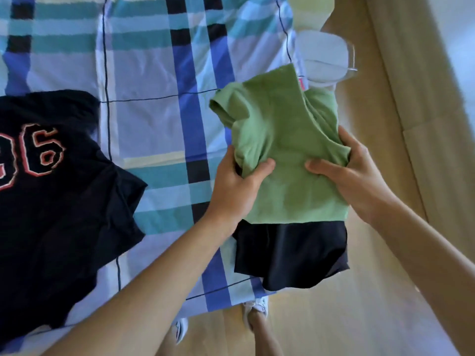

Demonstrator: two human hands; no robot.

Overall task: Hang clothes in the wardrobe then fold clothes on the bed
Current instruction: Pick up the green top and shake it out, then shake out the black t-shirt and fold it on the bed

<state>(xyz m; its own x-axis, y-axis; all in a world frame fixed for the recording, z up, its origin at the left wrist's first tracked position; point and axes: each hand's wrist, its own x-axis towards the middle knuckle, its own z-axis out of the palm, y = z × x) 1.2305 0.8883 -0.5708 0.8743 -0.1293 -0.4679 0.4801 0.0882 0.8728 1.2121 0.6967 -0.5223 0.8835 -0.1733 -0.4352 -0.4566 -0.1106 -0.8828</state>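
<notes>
The only writing was on a black shirt [59, 201] spread at the left of the frame: large numerals outlined in red, reading roughly "06", with more characters cut off by the left edge. A small pink tag [302, 84] showed at the upper edge of the green shirt [280, 129], too blurred to read.

The green shirt sat right of centre, partly folded, over the right edge of the checked bed sheet [154, 124]. The left hand [239, 183] gripped its lower left side, thumb on top and fingers curled beneath the cloth. The right hand [352, 170] gripped its lower right side likewise, thumb pressed on top. A folded dark garment [290, 255] lay just below the green shirt, partly under it.
</notes>
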